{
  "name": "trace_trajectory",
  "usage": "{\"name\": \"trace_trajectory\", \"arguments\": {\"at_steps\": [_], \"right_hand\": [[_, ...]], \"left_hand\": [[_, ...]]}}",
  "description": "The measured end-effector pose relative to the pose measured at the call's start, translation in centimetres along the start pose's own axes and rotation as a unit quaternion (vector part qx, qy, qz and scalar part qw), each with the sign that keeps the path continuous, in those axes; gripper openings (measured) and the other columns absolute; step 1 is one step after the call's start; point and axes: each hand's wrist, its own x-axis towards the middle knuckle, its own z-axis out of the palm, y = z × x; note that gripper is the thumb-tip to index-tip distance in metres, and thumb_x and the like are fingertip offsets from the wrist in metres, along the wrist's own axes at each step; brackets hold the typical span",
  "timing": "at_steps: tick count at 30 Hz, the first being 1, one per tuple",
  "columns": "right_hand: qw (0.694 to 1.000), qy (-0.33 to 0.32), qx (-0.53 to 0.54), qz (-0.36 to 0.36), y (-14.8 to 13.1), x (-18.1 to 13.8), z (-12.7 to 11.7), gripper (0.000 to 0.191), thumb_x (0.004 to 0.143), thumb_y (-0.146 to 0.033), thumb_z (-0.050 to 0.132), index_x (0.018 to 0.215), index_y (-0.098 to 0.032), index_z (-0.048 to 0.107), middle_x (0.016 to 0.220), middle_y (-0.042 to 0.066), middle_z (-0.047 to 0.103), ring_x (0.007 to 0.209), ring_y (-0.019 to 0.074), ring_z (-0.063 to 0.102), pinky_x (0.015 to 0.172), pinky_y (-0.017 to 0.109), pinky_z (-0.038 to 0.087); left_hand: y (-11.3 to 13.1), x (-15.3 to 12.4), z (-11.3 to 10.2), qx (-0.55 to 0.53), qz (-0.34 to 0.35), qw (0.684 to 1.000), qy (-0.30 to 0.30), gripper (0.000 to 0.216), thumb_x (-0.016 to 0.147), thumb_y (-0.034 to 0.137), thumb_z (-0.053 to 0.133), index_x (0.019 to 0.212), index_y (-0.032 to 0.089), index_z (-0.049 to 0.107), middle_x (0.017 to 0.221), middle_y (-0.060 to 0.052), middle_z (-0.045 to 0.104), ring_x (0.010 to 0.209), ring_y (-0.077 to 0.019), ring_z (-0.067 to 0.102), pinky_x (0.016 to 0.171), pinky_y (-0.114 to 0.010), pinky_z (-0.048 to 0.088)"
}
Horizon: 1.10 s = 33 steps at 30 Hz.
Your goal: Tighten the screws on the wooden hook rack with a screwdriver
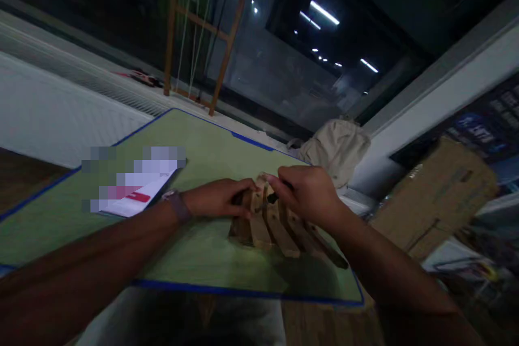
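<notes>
Left hand (219, 198) and right hand (310, 193) grip fanned wooden slats (275, 230) on a green mat (203, 138) by dark windows (284, 65).

Exposure: dim overall, darkest across the upper frame.
Light source: strip lights (324, 12), upper centre.
Shadows: soft patch on the green mat (194, 254) below the wooden pieces (275, 227), lower centre.
Blur: pixelated block, centre left.
Distortion: tilted horizon, edges stretched.

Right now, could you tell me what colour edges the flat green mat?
Blue edging on the flat green mat, clearest in the head view.
</notes>
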Motion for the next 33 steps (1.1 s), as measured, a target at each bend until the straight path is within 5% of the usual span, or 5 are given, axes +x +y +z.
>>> {"name": "trace_trajectory", "arguments": {"at_steps": [6,10,17,24,33], "right_hand": [[0.948,-0.058,0.268,-0.160,1.1,-1.2,-2.0,0.016,0.103,-0.023,0.048,0.118,-0.020,0.055,0.117,0.012,0.063,0.113,0.0205,0.059,0.096,0.036,0.048],[0.904,-0.101,0.375,-0.182,1.0,-0.6,-1.2,0.018,0.103,-0.019,0.050,0.119,-0.020,0.058,0.115,0.009,0.071,0.110,0.0181,0.067,0.094,0.033,0.051],[0.990,0.038,0.125,-0.048,1.1,-0.1,0.4,0.038,0.097,-0.046,0.061,0.069,-0.021,0.056,0.056,-0.003,0.054,0.053,0.0133,0.050,0.054,0.028,0.030],[0.958,-0.060,0.224,-0.169,0.9,-1.3,-2.4,0.020,0.099,-0.015,0.049,0.118,-0.015,0.056,0.110,0.012,0.067,0.100,0.0181,0.064,0.082,0.029,0.050],[0.998,0.013,0.047,-0.048,1.3,-0.9,-0.6,0.032,0.103,-0.037,0.052,0.074,-0.023,0.053,0.063,-0.001,0.054,0.057,0.0163,0.050,0.055,0.030,0.029]], "left_hand": [[0.0,0.0,0.0,0.007,0.008,1.000,0.013,0.057,0.089,0.061,0.066,0.129,0.023,0.052,0.093,-0.002,0.070,0.079,-0.0200,0.064,0.070,-0.027,0.042],[-0.2,0.0,0.1,0.004,0.006,1.000,0.014,0.056,0.089,0.059,0.065,0.131,0.023,0.053,0.098,-0.002,0.071,0.082,-0.0201,0.065,0.071,-0.027,0.043],[0.0,-0.1,-0.1,0.010,0.007,1.000,0.012,0.056,0.089,0.059,0.066,0.130,0.023,0.052,0.099,-0.003,0.071,0.084,-0.0210,0.066,0.072,-0.027,0.043],[0.2,0.0,-0.1,0.000,0.008,1.000,0.012,0.056,0.088,0.057,0.068,0.130,0.022,0.052,0.094,-0.002,0.070,0.080,-0.0199,0.065,0.070,-0.027,0.043],[0.1,0.0,-0.1,0.008,0.010,1.000,0.014,0.057,0.089,0.056,0.067,0.133,0.023,0.051,0.091,0.000,0.069,0.076,-0.0174,0.063,0.067,-0.024,0.041]]}}
